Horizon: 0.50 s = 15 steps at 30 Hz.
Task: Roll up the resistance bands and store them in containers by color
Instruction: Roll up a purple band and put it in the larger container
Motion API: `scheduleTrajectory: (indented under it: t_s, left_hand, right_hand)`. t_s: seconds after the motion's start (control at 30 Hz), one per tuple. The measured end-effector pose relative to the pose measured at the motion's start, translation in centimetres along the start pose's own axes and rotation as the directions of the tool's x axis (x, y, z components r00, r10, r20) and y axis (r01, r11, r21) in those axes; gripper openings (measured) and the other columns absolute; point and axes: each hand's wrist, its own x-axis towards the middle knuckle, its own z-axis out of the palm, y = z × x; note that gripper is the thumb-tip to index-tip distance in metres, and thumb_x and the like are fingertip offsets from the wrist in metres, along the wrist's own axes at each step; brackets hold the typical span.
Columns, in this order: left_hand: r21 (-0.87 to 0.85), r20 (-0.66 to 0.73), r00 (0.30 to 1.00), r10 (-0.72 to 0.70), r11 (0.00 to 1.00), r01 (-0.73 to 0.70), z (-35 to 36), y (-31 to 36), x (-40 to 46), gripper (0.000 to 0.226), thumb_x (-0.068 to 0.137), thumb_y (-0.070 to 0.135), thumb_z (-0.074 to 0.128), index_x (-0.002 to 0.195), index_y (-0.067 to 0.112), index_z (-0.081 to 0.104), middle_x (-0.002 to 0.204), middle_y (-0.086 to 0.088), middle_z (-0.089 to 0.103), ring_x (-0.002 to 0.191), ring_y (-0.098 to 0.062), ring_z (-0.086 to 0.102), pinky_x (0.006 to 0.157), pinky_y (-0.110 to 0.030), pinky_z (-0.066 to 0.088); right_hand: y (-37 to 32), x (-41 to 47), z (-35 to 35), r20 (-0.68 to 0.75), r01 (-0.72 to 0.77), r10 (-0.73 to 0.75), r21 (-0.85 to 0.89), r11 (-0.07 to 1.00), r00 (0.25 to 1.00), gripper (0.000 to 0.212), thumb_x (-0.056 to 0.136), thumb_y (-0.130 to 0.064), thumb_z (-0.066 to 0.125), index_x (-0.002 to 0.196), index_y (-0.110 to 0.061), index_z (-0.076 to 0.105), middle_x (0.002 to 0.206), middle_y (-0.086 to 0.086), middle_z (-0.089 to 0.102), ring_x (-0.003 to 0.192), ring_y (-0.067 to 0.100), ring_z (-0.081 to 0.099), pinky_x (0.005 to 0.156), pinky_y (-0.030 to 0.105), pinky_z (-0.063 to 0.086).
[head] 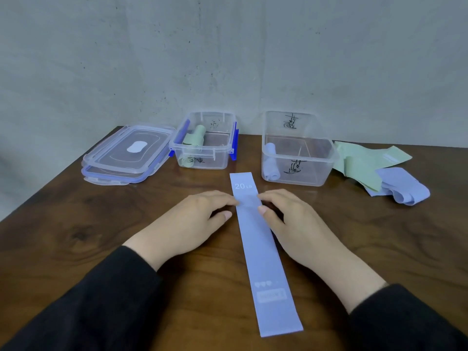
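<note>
1 blue 20 LB resistance band (pixel 263 249), flat on worktop (pixel 76 224); left hand (pixel 192 219) and right hand (pixel 291 224), fingers relaxed, touching its edges.

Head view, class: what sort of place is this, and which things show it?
Probably a plain indoor work table set up for sorting: a dark wooden tabletop against a bare grey wall, with clear plastic containers and stacked lids.

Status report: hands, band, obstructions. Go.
Left hand and right hand open, fingertips on the flat blue band. Band unrolled. Blue-band container open, nothing in the way.
</note>
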Motion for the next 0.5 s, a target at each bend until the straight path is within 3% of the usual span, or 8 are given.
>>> scheduleTrajectory:
  t_s: [0.07,0.17,0.23,0.33,0.43,0.5]
  left_hand:
    - [0.001,-0.002,1.000,0.007,1.000,-0.007,0.2,-0.1,0.1,0.034,0.101,0.037,0.051,0.135,0.037,0.056,0.141,0.024,0.048,0.131,0.005,0.042,0.106,-0.011,0.026]
    - [0.005,-0.004,1.000,0.003,1.000,-0.003,0.5,-0.1,0.1,0.033,0.100,0.040,0.051,0.131,0.036,0.060,0.145,0.019,0.047,0.135,0.000,0.040,0.116,-0.026,0.030]
    - [0.003,-0.008,1.000,-0.003,1.000,0.003,0.7,0.0,-0.1,0.033,0.099,0.042,0.051,0.131,0.036,0.060,0.147,0.018,0.046,0.137,-0.002,0.039,0.117,-0.032,0.030]
    - [0.031,-0.011,1.000,0.006,0.999,-0.006,1.1,0.4,-0.4,0.038,0.099,0.045,0.050,0.136,0.036,0.056,0.153,0.016,0.041,0.143,-0.003,0.030,0.121,-0.034,0.021]
    - [0.088,-0.007,1.000,0.009,0.996,-0.008,1.5,1.0,-0.4,0.044,0.099,0.049,0.047,0.141,0.036,0.050,0.157,0.015,0.034,0.146,-0.004,0.022,0.121,-0.032,0.011]
    - [0.106,-0.030,0.999,0.013,0.994,-0.010,1.8,1.3,-0.7,0.045,0.098,0.050,0.050,0.140,0.036,0.049,0.158,0.013,0.030,0.147,-0.006,0.022,0.119,-0.033,0.011]
  right_hand:
    - [-0.3,-1.0,-0.6,-0.065,0.042,-0.040,0.035,0.998,0.997,0.023,0.099,-0.036,0.050,0.115,-0.029,0.064,0.115,-0.019,0.057,0.107,0.000,0.054,0.090,0.013,0.045]
    - [-1.1,-3.7,-1.9,-0.039,0.114,-0.109,0.170,0.979,0.993,0.011,0.096,-0.031,0.056,0.088,-0.032,0.063,0.096,-0.014,0.058,0.095,0.008,0.058,0.077,0.018,0.046]
    - [-1.4,-6.0,-2.7,0.081,0.188,-0.214,0.244,0.951,0.974,0.014,0.095,-0.028,0.060,0.082,-0.031,0.060,0.095,-0.010,0.059,0.095,0.014,0.060,0.079,0.022,0.046]
    - [-1.0,-8.8,-3.0,0.261,0.271,-0.319,0.203,0.941,0.911,0.009,0.095,-0.036,0.061,0.087,-0.032,0.060,0.109,-0.015,0.057,0.108,0.012,0.056,0.089,0.020,0.042]
    - [-0.2,-10.4,-2.7,0.291,0.301,-0.329,0.137,0.944,0.898,0.011,0.095,-0.046,0.057,0.098,-0.037,0.062,0.129,-0.027,0.047,0.130,-0.001,0.043,0.103,0.012,0.030]
    - [-0.1,-11.0,-2.5,0.272,0.321,-0.339,0.109,0.941,0.900,0.016,0.094,-0.049,0.054,0.102,-0.039,0.062,0.133,-0.032,0.043,0.135,-0.008,0.035,0.110,0.008,0.020]
